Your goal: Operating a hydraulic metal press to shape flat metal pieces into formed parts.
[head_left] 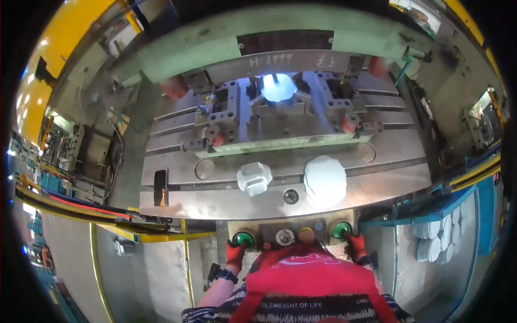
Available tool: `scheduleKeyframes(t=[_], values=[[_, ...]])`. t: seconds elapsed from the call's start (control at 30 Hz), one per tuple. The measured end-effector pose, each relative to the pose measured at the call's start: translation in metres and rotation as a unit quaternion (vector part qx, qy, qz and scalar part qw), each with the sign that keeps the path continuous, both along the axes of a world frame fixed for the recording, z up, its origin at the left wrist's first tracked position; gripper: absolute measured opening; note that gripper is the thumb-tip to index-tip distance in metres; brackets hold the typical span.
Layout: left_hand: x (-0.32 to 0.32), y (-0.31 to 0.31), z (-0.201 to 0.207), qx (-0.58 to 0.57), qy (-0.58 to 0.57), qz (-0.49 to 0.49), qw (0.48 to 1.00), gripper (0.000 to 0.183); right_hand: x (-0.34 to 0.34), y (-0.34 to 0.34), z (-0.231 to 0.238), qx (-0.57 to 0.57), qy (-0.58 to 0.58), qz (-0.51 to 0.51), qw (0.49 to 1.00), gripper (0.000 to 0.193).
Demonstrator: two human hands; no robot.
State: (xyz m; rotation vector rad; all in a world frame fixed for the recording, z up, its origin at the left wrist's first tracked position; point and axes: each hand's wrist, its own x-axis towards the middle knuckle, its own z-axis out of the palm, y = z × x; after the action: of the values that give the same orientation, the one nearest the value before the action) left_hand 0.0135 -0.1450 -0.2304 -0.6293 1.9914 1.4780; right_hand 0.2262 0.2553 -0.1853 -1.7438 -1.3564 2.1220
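Note:
My left hand [235, 254], in a red glove, is at the near edge of the left green push button [244, 239] on the control panel [269, 228]. Its thumb and fingers look spread at the button's rim. On the panel's other side, my right hand [356, 246], gloved in red too, lies beside the right green push button [341, 230], its fingers partly visible and apart. Neither hand holds a loose thing. Beyond them, a brightly lit metal blank [278, 88] sits on the press die [283, 109].
On the press bed [231, 205] lie a formed metal part [254, 178], a pile of pale round blanks [325, 182] and a phone [160, 187]. Stacked metal discs [428, 241] fill part of the right bin. Formed parts [124, 246] lie at left. The green press ram [215, 46] spans above.

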Motion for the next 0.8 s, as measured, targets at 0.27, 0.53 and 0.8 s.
scheduleKeyframes(t=[0.27, 0.53, 0.8], values=[[0.005, 0.003, -0.003, -0.036, 0.098, 0.069, 0.992, 0.041, 0.008, 0.013, -0.029, 0.03, 0.031, 0.064, 0.997, 0.031], [0.002, 0.015, 0.024, -0.015, 0.041, 0.081, 0.996, 0.03, -0.006, 0.006, -0.008, 0.116, 0.027, 0.09, 0.989, 0.03], [-0.019, -0.005, 0.016, -0.05, 0.023, 0.023, 0.998, 0.036, 0.006, 0.018, -0.067, 0.173, 0.133, 0.085, 0.972, 0.034]])
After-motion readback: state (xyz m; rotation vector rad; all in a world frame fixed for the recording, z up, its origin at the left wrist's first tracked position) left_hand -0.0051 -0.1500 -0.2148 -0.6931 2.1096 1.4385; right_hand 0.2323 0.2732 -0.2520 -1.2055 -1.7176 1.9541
